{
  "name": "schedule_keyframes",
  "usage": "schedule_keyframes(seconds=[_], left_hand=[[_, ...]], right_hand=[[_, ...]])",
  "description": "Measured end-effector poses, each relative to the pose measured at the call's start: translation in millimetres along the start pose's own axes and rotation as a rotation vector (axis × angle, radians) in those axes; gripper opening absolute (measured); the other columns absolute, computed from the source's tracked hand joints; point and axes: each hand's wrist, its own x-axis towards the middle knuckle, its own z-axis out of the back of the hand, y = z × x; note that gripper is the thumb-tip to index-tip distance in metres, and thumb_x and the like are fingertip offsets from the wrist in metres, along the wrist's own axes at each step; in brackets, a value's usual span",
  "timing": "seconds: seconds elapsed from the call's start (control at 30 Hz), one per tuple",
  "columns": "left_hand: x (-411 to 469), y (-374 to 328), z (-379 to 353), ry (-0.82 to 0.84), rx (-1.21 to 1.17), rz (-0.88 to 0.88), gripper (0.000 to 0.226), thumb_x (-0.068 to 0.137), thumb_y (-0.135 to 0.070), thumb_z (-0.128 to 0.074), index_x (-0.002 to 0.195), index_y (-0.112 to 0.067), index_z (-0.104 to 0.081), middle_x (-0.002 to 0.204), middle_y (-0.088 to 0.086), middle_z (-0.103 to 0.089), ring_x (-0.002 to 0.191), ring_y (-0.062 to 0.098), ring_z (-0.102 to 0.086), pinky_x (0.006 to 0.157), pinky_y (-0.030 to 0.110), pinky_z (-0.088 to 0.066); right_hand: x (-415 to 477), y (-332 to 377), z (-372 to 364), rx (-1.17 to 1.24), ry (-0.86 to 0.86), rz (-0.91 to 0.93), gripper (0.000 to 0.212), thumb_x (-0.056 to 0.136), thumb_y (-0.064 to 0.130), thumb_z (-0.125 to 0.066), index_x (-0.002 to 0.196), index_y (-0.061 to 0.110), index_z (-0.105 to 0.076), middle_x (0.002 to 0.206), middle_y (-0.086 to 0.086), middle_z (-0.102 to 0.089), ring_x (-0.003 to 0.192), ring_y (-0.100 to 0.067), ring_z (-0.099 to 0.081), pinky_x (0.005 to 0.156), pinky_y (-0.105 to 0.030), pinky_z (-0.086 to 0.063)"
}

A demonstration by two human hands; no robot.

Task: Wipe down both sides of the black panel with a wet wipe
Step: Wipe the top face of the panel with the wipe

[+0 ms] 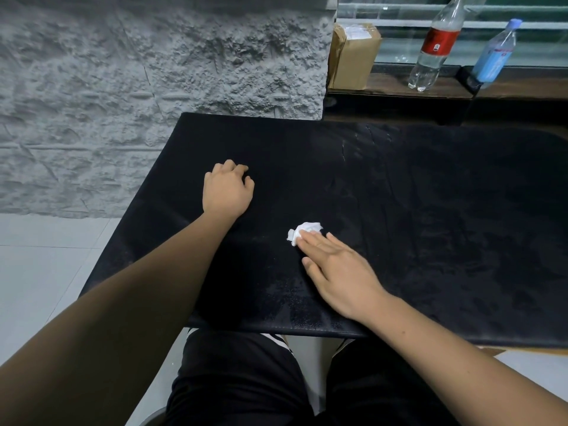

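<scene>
1. the black panel (399, 216) lies flat, with its near edge over the person's lap. its far right side runs under a shelf with two bottles (436, 47) and a brown box (353, 56).
2. the wipe (302, 233) is a small white ball on the panel, near the middle of the near half.
3. the right hand (338, 272) is flat, fingers straight and close together. the fingertips press down on the wipe. it is not pinching it.
4. the left hand (227, 189) rests on the panel to the left, fingers curled under in a loose fist. it holds nothing and looks like it keeps the panel from sliding.
5. this looks like the step of wiping the top side. the panel has wet, streaky marks near the front edge.
6. next, i think the right hand should push the wipe over the dry-looking parts, far and right. the other side is not done yet, so the panel will need a flip later.
</scene>
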Motion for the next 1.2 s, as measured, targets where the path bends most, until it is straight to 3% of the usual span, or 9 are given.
schedule_keyframes(seconds=[0.53, 0.73, 1.2], left_hand=[[-21, -3, 8, 0.097, -0.023, 0.002, 0.048, 0.106, -0.039, -0.042, 0.146, -0.018, -0.059, 0.150, 0.002, -0.055, 0.135, 0.027, -0.050, 0.109, 0.045, -0.041], [-31, -2, 9, 0.077, 0.004, -0.006, 0.048, 0.105, -0.042, -0.042, 0.143, -0.019, -0.061, 0.138, 0.001, -0.056, 0.123, 0.026, -0.052, 0.102, 0.044, -0.045], [-43, -4, 13, 0.108, -0.010, 0.003, 0.050, 0.106, -0.042, -0.039, 0.147, -0.019, -0.058, 0.149, 0.001, -0.054, 0.134, 0.026, -0.050, 0.109, 0.045, -0.041]], right_hand=[[-51, 83, -30, 0.056, 0.073, 0.199, 0.053, 0.112, 0.039, -0.028, 0.161, 0.024, -0.038, 0.170, 0.008, -0.029, 0.159, -0.002, -0.014, 0.131, -0.029, -0.007], [-55, 73, -24, 0.042, 0.089, 0.209, 0.051, 0.112, 0.038, -0.028, 0.162, 0.028, -0.036, 0.171, 0.011, -0.026, 0.158, 0.000, -0.014, 0.131, -0.030, -0.008], [-79, 7, 4, -0.014, 0.009, 0.014, 0.049, 0.113, 0.038, -0.033, 0.162, 0.035, -0.036, 0.168, 0.018, -0.028, 0.154, 0.011, -0.011, 0.130, -0.027, -0.010]])
